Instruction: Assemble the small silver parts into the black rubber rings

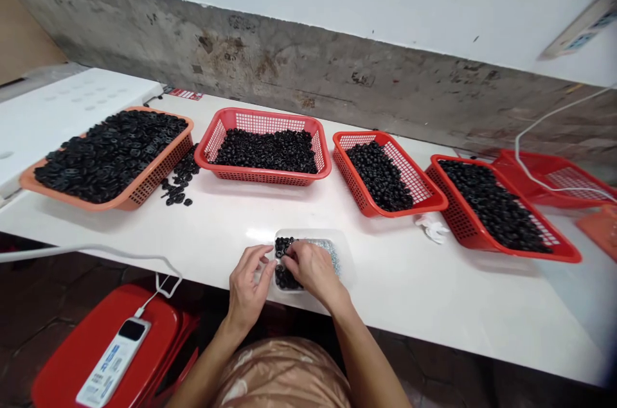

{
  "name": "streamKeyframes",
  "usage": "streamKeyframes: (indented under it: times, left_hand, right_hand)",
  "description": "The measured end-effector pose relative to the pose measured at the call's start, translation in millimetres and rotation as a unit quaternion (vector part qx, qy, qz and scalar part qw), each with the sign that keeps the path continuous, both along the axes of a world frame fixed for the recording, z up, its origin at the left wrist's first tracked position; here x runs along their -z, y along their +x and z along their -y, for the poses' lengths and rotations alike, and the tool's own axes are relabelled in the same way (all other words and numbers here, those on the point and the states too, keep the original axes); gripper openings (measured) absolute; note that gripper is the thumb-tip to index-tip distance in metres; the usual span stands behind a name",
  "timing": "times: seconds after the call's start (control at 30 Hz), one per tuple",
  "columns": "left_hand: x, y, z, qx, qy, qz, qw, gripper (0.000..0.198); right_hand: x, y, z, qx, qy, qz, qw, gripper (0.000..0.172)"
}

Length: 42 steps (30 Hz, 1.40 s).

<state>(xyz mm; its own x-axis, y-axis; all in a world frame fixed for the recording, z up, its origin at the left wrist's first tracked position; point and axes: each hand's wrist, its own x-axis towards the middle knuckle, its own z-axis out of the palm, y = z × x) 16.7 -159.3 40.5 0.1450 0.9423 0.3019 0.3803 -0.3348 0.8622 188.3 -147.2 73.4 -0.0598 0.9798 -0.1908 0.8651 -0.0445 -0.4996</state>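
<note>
My left hand [248, 283] and my right hand [311, 273] are close together over a shallow clear plastic tray [308, 233] at the table's front edge. Black rubber rings [284, 276] lie heaped in the tray's left side, with fine silvery metal pieces [322, 255] on its right. The right fingertips press down among the rings, and the left fingers curl in beside them. The fingertips hide whatever may lie between them.
Four orange-red mesh baskets [263, 117] filled with black rings stand in a row along the white table [409, 292], and a small spill of rings [178, 182] lies beside the leftmost. More red baskets sit at far right. A power bank [113, 363] rests on a red stool below left.
</note>
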Motion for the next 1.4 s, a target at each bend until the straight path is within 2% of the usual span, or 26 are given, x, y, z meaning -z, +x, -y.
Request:
streamKeyframes:
  times: [0.07,0.13,0.23,0.3,0.4,0.5,0.57,0.63,0.7,0.77,0.83,1.0,1.13,1.23,1.33,1.4]
  left_hand:
    - [-4.6,2,2,0.01,0.023,-0.008,1.0,0.027]
    - [-10.6,7,2,0.029,0.037,-0.007,0.999,0.03]
    - [-20.1,19,2,0.064,0.039,0.01,0.997,0.031]
    - [-25.0,26,2,0.072,0.021,0.035,0.997,0.029]
    - [-28.3,31,2,0.06,-0.036,0.079,0.994,0.023]
    - [-26.8,27,2,0.051,-0.102,0.119,0.986,0.022]
    - [-24.7,22,2,0.039,-0.148,0.154,0.976,0.024]
    - [-23.2,17,0,0.016,-0.183,0.194,0.964,0.025]
    - [-22.6,14,0,-0.005,-0.194,0.222,0.955,0.025]
    - [-23.0,14,2,-0.008,-0.196,0.225,0.954,0.025]
    - [-23.6,16,5,0.004,-0.196,0.207,0.958,0.026]
    - [-24.8,23,13,0.031,-0.137,0.117,0.983,0.024]
    - [-23.3,23,14,0.035,-0.078,0.072,0.994,0.022]
    - [-20.7,23,13,0.037,-0.038,0.047,0.997,0.021]
    - [-18.2,23,12,0.045,0.006,0.024,0.999,0.021]
    - [-17.4,23,13,0.051,0.028,0.015,0.998,0.022]
  right_hand:
    - [-4.0,10,-1,0.016,-0.011,-0.061,0.998,0.017]
    - [-7.7,20,0,0.043,-0.034,-0.209,0.976,0.022]
    - [-12.8,27,4,0.085,-0.081,-0.45,0.885,0.03]
    - [-15.3,26,8,0.094,-0.102,-0.518,0.844,0.034]
    - [-15.4,20,13,0.089,-0.103,-0.551,0.823,0.034]
    - [-10.2,20,16,0.072,-0.087,-0.53,0.841,0.034]
    - [-5.6,25,15,0.07,-0.045,-0.473,0.877,0.032]
    - [-2.5,30,13,0.081,0.023,-0.361,0.929,0.027]
    - [-1.7,33,9,0.075,0.064,-0.192,0.976,0.023]
    - [-2.2,32,5,0.048,0.057,-0.044,0.996,0.026]
    - [-2.3,29,2,0.026,0.034,0.035,0.998,0.031]
    - [2.6,31,1,0.021,0.0,0.101,0.995,0.035]
    - [2.6,35,3,0.023,0.0,0.115,0.993,0.038]
    - [-1.4,30,1,-0.007,0.001,0.111,0.994,0.045]
    - [-5.9,28,-1,-0.034,-0.014,0.112,0.993,0.041]
    - [-8.1,30,-2,-0.02,-0.018,0.118,0.993,0.039]
